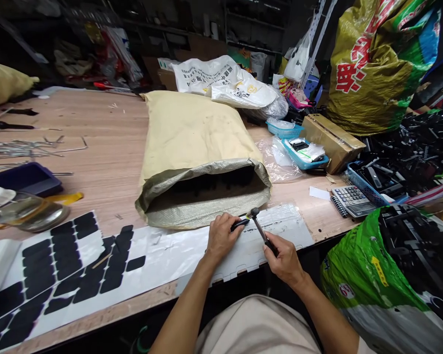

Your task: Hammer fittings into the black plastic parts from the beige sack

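Observation:
My left hand (222, 238) is closed around a small black part (239, 224), held low over a flat grey-white sheet (280, 227) along the table edge. My right hand (285, 259) grips a small hammer (260, 229) by its dark handle. The hammer's round head is near the far end of the black part; I cannot tell whether they touch. Just beyond my hands lies a large tan sack (203, 132), its mouth facing me and its inside dark.
Sheets with black stickers (64, 250) lie at left, near a tape roll (29, 211) and thin metal rods (29, 147). Rightward are a calculator (351, 196), blue baskets (305, 156), a cardboard box (330, 140) and a green sack (358, 265) of black parts.

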A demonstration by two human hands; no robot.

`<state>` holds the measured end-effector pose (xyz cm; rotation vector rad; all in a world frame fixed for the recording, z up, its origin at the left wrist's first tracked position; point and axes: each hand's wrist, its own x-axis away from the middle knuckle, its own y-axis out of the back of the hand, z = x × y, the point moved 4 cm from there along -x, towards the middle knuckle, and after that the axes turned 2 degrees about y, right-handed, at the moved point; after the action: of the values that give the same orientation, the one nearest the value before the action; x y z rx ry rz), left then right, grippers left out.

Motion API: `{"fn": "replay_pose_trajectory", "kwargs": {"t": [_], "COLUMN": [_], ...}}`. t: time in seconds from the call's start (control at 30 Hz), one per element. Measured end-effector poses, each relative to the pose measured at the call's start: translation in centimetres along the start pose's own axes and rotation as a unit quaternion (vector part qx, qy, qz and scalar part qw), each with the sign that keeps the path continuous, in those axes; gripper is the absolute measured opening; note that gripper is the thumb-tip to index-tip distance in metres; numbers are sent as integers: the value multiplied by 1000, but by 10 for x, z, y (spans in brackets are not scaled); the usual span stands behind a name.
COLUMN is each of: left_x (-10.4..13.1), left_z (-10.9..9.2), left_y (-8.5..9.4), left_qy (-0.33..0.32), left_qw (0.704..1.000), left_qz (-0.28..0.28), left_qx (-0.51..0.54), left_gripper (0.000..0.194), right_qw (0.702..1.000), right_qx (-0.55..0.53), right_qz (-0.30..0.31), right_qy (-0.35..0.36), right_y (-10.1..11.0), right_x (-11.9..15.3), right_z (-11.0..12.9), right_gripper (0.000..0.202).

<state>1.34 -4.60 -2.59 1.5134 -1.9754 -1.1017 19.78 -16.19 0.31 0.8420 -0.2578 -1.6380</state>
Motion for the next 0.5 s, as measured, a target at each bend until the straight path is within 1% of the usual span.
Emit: {"fn": "replay_pose_trajectory", "kwargs": {"t": [0.1, 0.2, 0.27, 0.37, 0.5], "left_x": [0, 0, 1, 1, 1], "left_z": [0, 0, 1, 2, 2], "left_y": [-1, -3, -3, -3, -3], "left_qy": [-2, 2, 0, -6, 3], "left_qw": [1000, 1000, 1000, 1000, 1000], "left_qz": [1, 5, 5, 3, 10], "left_qx": [-4, -10, -10, -6, -3], "left_gripper": [17, 17, 16, 16, 14], "right_qw": [999, 998, 998, 999, 997], "right_qx": [35, 52, 46, 28, 24], "right_qz": [15, 25, 28, 30, 48], "right_qy": [21, 18, 17, 35, 57], "right_y": [-4, -8, -8, -7, -13], "right_x": [1, 2, 1, -1, -1], "right_z": [0, -4, -5, 0, 7], "right_gripper": [42, 42, 42, 44, 45]}}
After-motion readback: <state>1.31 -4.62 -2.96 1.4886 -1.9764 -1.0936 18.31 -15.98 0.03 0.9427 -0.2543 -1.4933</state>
